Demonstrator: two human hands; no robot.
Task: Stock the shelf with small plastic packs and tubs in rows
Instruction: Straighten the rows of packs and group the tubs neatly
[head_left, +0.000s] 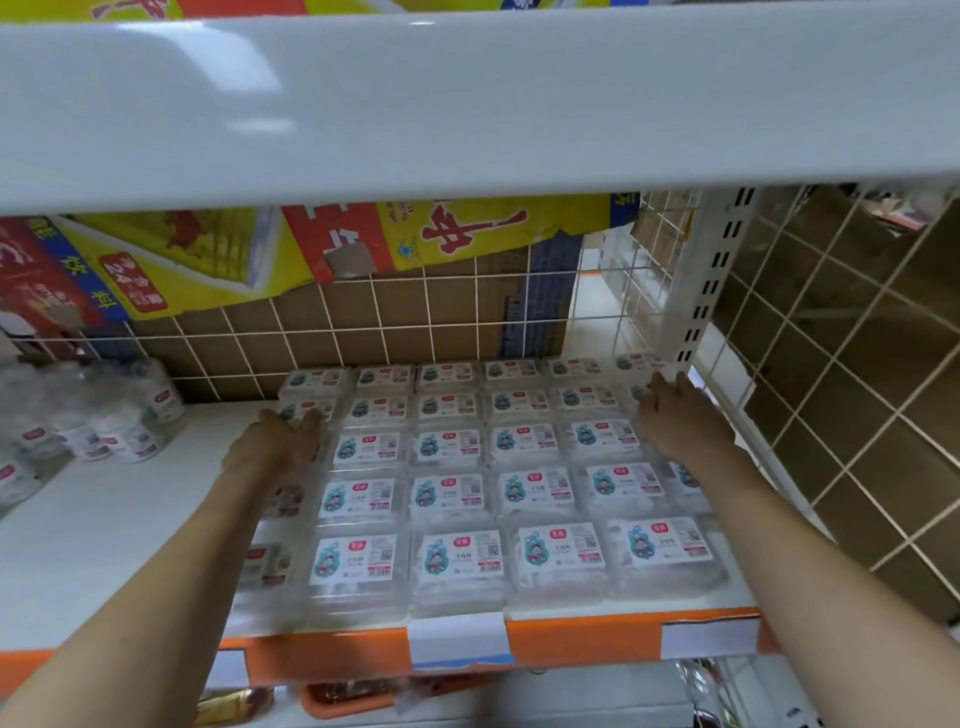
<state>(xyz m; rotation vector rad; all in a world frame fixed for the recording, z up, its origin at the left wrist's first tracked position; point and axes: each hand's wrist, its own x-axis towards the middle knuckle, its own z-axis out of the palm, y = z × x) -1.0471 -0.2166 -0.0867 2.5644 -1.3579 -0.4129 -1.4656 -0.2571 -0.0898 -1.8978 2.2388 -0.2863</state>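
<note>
Packs (457, 556), clear plastic with white labels, fill the shelf (78, 545) from its right edge toward the middle, front edge to back. Visible grid: six ranks deep, about five or six across, count blurs at the back right. Tubs (119, 431), roughly a dozen, clustered at the shelf's left edge, too blurred to count. Judged light, stiff-shelled, slick; best taken by the side walls. Left hand (280, 441) flat-fingered against the block's left side; right hand (675, 415) flat on its back right corner; neither grip holds anything.
</note>
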